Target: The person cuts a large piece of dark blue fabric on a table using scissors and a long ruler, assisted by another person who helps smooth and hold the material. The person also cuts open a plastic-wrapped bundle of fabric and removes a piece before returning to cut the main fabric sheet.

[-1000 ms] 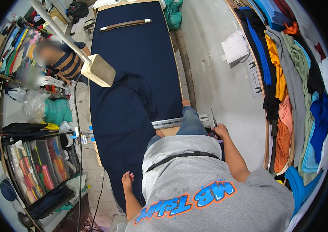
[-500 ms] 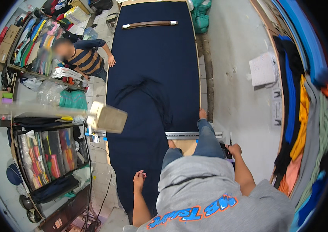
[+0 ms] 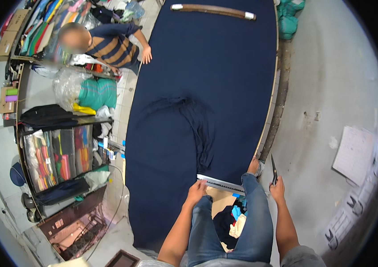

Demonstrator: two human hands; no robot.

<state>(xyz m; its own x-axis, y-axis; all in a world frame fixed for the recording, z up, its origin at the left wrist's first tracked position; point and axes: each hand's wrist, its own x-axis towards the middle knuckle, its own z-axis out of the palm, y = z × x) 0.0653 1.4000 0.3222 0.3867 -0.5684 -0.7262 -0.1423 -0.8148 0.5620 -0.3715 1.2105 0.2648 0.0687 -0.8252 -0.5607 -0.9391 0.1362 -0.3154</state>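
Head view: nearest me, between my legs (image 3: 254, 218), scraps (image 3: 238, 224) lie in a heap; a loose one could snag and ride up under the cloth. My left hand (image 3: 196, 191) is half curled at the near-left end of the rule (image 3: 223, 184); I cannot tell whether my fingers grip it or only touch it. A careless push there could skew the rule. My right hand (image 3: 277, 189) is closed around the handles of the scissors (image 3: 274, 171), blades pointing away from me, near my bare right foot (image 3: 254, 166); a careless swing inward could nick it. The cloth (image 3: 164, 196), dark blue, runs from beside my left leg to the far end. Beyond the rule, folds (image 3: 204, 140) bunch it up, so layers could sit unevenly. Farther off, a co-worker's hand (image 3: 146, 54) is at its left edge; a tug from there could shift everything, including the bar (image 3: 213, 10) lying across it.
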